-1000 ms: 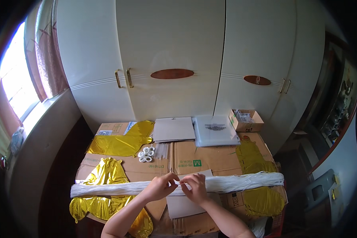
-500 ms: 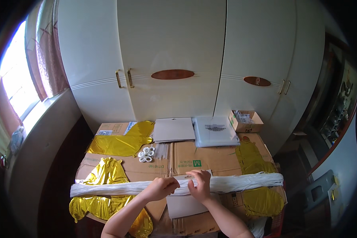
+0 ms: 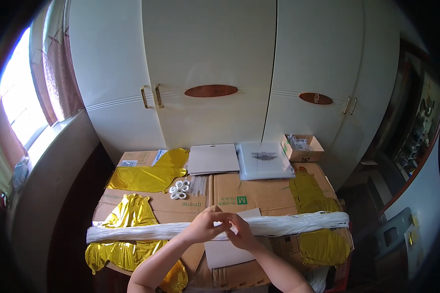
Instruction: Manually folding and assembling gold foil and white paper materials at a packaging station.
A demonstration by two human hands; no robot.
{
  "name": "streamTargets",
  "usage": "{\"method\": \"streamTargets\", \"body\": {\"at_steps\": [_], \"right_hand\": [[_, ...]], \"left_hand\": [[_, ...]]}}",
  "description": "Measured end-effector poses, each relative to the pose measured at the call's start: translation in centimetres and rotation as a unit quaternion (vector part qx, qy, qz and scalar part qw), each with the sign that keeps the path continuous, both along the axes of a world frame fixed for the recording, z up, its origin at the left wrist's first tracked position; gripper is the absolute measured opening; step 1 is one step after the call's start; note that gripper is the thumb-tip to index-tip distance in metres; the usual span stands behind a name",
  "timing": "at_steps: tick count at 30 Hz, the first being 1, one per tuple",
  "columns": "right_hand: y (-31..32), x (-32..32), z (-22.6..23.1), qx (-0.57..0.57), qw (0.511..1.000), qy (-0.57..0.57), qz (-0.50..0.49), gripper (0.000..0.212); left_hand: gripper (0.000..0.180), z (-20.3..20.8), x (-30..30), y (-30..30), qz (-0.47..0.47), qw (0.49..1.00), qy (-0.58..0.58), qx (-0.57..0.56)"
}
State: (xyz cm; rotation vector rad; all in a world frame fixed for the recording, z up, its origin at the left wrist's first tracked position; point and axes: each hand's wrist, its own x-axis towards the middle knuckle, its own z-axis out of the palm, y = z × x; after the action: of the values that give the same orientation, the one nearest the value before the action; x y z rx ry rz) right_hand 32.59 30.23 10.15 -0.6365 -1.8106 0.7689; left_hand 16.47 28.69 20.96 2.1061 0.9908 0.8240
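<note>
My left hand [image 3: 204, 226] and my right hand [image 3: 241, 234] meet above the middle of a long bundle of white string [image 3: 298, 224]. Their fingertips are pinched together and touch or nearly touch. Anything between them is hidden or too thin to make out. The bundle stretches from side to side across flattened cardboard [image 3: 269, 193]. Beneath the bundle and my hands lies a pale grey card [image 3: 230, 256], partly covered. Gold foil balloons lie flat under both ends of the bundle, one at the left [image 3: 132, 210] and one at the right [image 3: 322, 248].
Farther back are another gold foil balloon [image 3: 144, 179], several small white rolls [image 3: 179, 189], clear thin sticks [image 3: 198, 185], a stack of grey cards [image 3: 213, 159], clear plastic bags [image 3: 265, 162] and a small open carton [image 3: 305, 155]. White cabinets [image 3: 210, 49] stand behind the table.
My right hand has turned and moved left, and its fingers have closed from a spread pose. My left hand has shifted slightly right and up. Both hands now meet; the bundle stays put.
</note>
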Motion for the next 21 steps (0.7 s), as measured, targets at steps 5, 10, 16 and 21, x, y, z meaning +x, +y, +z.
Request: {"method": "streamTargets", "body": {"at_steps": [5, 10, 16, 21], "right_hand": [[0.1, 0.0, 0.4, 0.021, 0.997, -0.047, -0.056, 0.031], [-0.1, 0.0, 1.1, -0.027, 0.998, -0.029, -0.053, 0.032], [0.6, 0.3, -0.8, -0.041, 0.995, 0.053, 0.071, 0.05], [-1.0, 0.2, 0.0, -0.217, 0.927, 0.224, 0.209, 0.045]], "left_hand": [[0.013, -1.0, -0.9, 0.9, -0.067, 0.94, -0.255, -0.215], [0.011, -0.8, 0.6, 0.4, -0.12, 0.869, -0.433, -0.207], [0.009, 1.2, 2.5, 0.6, -0.073, 0.956, -0.269, -0.086], [0.009, 0.4, 3.1, 1.5, 0.037, 0.984, 0.03, 0.172]]}}
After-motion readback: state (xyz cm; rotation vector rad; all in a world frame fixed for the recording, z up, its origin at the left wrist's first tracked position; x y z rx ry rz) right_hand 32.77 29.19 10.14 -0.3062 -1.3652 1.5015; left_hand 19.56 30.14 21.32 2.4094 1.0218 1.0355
